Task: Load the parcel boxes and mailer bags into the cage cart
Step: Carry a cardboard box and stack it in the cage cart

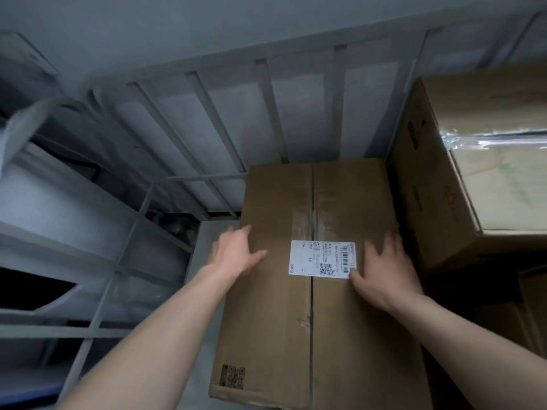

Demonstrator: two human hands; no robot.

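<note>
A long brown parcel box (275, 291) with a white shipping label (322, 258) lies inside the grey cage cart (207, 119), its far end against the barred back wall. My left hand (233, 251) rests on the box's left top edge, fingers straight. On the right part of the top, my right hand (384, 267) lies flat beside the label. A bigger taped brown box (461, 161) stands to the right, close against the long box.
The cart's left side is a grey bar frame (124, 255); pale bags or bins (59, 202) sit beyond it. A strip of grey cart floor (207, 238) shows left of the box. More brown cardboard (529, 315) lies at lower right.
</note>
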